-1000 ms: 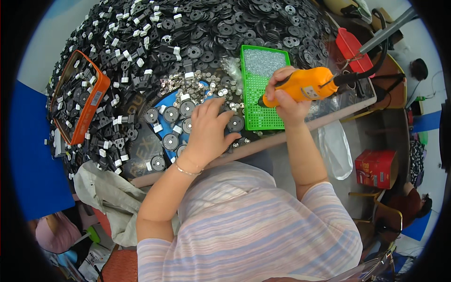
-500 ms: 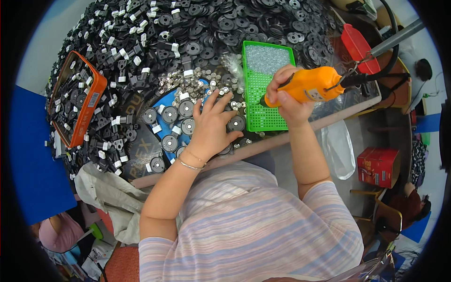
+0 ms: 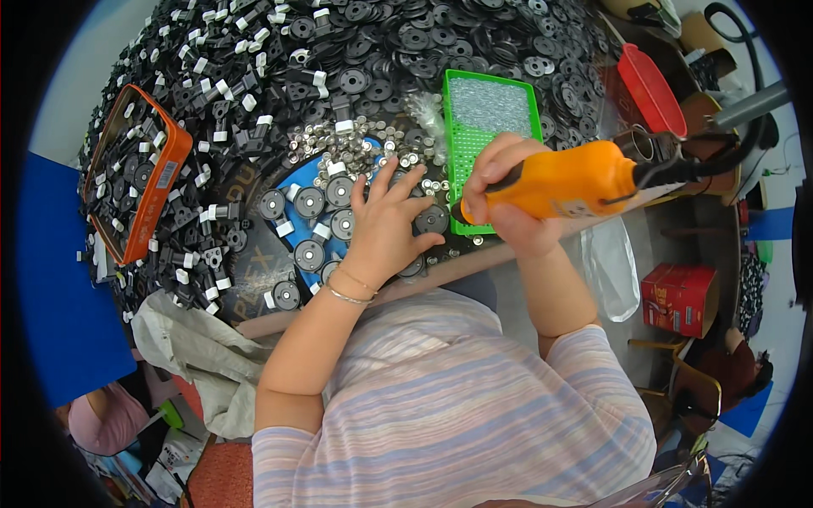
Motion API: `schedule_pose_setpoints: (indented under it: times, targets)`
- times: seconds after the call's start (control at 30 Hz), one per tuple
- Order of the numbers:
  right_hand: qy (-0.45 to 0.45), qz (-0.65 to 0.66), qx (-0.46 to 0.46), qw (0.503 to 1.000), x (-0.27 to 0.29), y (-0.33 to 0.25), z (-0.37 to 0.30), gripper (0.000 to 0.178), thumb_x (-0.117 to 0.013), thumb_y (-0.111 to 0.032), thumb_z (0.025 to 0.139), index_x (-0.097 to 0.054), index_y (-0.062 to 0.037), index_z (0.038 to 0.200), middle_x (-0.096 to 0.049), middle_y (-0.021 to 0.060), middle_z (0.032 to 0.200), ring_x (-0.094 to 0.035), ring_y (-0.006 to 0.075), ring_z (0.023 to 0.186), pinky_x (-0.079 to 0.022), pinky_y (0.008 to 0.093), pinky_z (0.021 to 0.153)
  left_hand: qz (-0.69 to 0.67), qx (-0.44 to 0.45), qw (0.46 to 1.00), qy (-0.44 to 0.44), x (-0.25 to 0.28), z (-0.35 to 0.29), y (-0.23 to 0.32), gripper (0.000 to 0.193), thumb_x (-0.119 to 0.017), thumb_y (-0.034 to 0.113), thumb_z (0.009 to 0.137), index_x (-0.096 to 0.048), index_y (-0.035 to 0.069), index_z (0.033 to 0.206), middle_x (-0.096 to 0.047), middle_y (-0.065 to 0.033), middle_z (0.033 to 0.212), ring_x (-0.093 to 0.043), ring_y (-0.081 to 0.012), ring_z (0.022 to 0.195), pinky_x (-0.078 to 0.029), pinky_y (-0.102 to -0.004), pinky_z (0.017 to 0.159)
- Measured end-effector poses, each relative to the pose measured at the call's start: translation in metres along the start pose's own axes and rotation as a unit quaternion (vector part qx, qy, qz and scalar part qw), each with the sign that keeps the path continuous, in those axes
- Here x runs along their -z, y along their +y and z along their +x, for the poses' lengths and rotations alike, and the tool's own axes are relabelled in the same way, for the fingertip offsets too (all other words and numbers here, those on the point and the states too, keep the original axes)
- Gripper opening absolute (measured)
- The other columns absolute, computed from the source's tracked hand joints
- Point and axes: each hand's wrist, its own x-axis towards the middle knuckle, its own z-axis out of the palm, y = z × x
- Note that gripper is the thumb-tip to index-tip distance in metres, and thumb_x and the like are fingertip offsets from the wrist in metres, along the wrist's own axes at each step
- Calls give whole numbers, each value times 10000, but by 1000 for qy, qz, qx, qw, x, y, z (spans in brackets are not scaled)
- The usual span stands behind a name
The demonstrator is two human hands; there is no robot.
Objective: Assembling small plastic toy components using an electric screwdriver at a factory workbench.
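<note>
An orange electric screwdriver point(image 3: 576, 179) is gripped in my right hand point(image 3: 517, 203), its dark tip end pointing left over the near left edge of the green perforated tray point(image 3: 470, 152). Small silver screws point(image 3: 491, 105) fill the far part of that tray. With fingers spread, my left hand point(image 3: 385, 220) rests over round black wheel-like discs on a blue mat point(image 3: 296, 180). One black disc point(image 3: 432, 219) shows beside its thumb and fingers. Whether the fingers press on a part underneath is hidden. Small shiny metal pieces point(image 3: 347, 146) lie scattered just beyond these fingers.
Heaps of black plastic parts with white pieces point(image 3: 229, 89) and black discs point(image 3: 415, 38) cover the far table. An orange-rimmed box point(image 3: 148, 203) of parts stands left, a red tray point(image 3: 652, 89) far right. The screwdriver hangs on a cable and spring point(image 3: 749, 106).
My right hand has brought the screwdriver left and toward me, from over the tray to its near left edge. The left hand stays spread in nearly the same place.
</note>
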Motion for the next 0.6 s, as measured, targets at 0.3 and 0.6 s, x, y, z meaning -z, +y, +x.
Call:
schedule_pose_setpoints:
  times: [0.3, 0.6]
  targets:
    - [-29, 31, -31, 999, -2, 11, 0, 272, -665, -114, 722, -505, 16, 899, -491, 127, 798, -518, 148, 536, -445, 234, 501, -1, 1, 1000, -2, -1, 1, 0, 412, -779, 271, 549, -667, 131, 920, -466, -48, 1271, -291, -289, 1259, -162, -542, 997]
    - [-82, 25, -42, 995, -2, 6, 12, 294, -685, -162, 704, -518, 9, 875, -497, 121, 775, -511, 145, 535, -445, 232, 494, 4, 3, 1000, -16, 1, 3, 2, 406, -779, 266, 553, -672, 137, 923, -474, -45, 1266, -279, -289, 1268, -147, -544, 1000]
